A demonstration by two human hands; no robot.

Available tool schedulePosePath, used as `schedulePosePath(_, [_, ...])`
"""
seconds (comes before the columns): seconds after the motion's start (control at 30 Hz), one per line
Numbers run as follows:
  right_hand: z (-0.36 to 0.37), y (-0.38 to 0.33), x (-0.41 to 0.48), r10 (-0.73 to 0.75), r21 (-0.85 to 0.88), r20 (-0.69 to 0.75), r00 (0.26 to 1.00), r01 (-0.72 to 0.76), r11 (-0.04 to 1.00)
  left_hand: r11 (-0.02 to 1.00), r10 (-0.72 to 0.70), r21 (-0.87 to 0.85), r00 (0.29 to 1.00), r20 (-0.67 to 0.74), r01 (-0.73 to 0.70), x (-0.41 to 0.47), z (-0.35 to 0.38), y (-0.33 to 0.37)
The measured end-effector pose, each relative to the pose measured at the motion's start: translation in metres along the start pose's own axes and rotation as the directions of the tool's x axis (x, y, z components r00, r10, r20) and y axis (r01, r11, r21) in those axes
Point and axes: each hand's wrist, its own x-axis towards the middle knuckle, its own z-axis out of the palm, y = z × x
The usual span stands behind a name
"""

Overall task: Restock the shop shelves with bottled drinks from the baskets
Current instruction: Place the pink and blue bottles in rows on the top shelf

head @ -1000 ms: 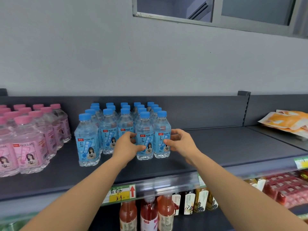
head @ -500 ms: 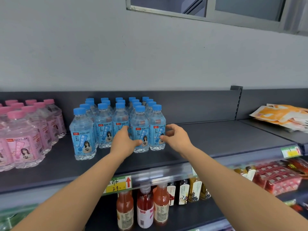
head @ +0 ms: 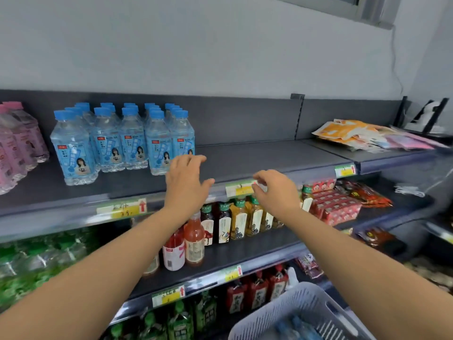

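Observation:
Several blue-capped water bottles stand in rows on the dark top shelf, left of centre. My left hand hovers just right of the front bottles, fingers spread, holding nothing. Further right, my right hand is over the shelf's front edge, fingers loosely curled and empty. A pale plastic basket sits at the bottom right; blue-capped bottles show blurred inside it.
Pink-capped bottles stand at the far left of the top shelf. Orange and pink packets lie at its right end. The shelves below hold tea and juice bottles, red packs and green bottles.
Both hands have let go of the front blue bottles and drawn back to the right. The view has swung down and right, bringing the lower shelves and the basket into sight.

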Motion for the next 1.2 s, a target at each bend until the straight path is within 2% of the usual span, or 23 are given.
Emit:
schedulePosePath(0.13, [-0.01,0.046,-0.061,0.07,-0.07,0.062,0.996,-0.065,0.995,0.999,0.044,-0.012,0.987,0.156,-0.042,-0.049,0.044,0.027])
schedulePosePath(0.3, [-0.008,0.1,-0.133,0.202,-0.13,0.174,0.964,-0.181,0.975,0.993,0.101,0.018,0.93,0.353,-0.115,-0.113,0.104,0.046])
schedulePosePath(0.6, [0.032,0.171,-0.237,0.47,-0.243,0.365,0.804,-0.405,0.882,0.969,0.111,0.098,0.751,0.651,-0.228,-0.204,0.213,0.046])
schedulePosePath(0.8, [0.076,0.213,-0.295,0.595,-0.312,0.476,0.648,-0.508,0.803,0.967,0.06,0.109,0.624,0.779,-0.229,-0.26,0.285,0.033])
schedulePosePath(0.97, [0.12,0.249,-0.323,0.665,-0.369,0.576,0.476,-0.574,0.731,0.934,0.076,0.132,0.544,0.836,-0.333,-0.294,0.341,0.024])
schedulePosePath(1.2, [0.188,0.279,-0.334,0.709,-0.461,0.67,0.22,-0.625,0.63,0.935,0.009,0.154,0.456,0.89,-0.319,-0.318,0.411,0.008])
